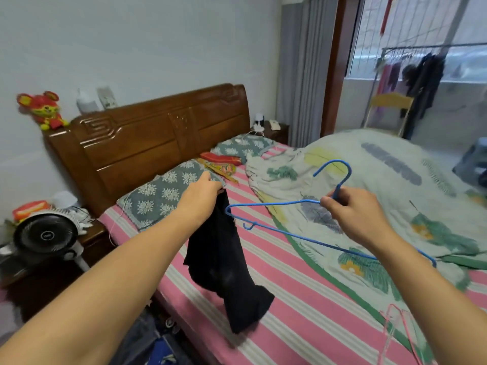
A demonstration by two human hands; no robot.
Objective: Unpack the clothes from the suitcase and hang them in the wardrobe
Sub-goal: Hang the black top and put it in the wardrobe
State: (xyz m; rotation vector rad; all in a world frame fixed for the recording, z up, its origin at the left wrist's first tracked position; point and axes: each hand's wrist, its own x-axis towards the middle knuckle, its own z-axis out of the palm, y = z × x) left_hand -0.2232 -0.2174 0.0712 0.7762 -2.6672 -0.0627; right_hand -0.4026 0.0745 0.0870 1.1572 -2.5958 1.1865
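While the left hand [203, 189] pinched the top edge of a black garment [226, 262], the cloth hung down over the striped bed sheet [303, 312] — its lower end touching the bed. The right hand [353, 212] gripped a blue hanger [276, 204] by its neck — one end of the hanger just beside the garment, above a floral quilt [395, 185].

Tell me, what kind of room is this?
It looks like a bedroom in someone's home. There is a bed with a pink striped sheet, a wooden headboard, flowered pillows and a leafy quilt. A small fan stands beside the bed.
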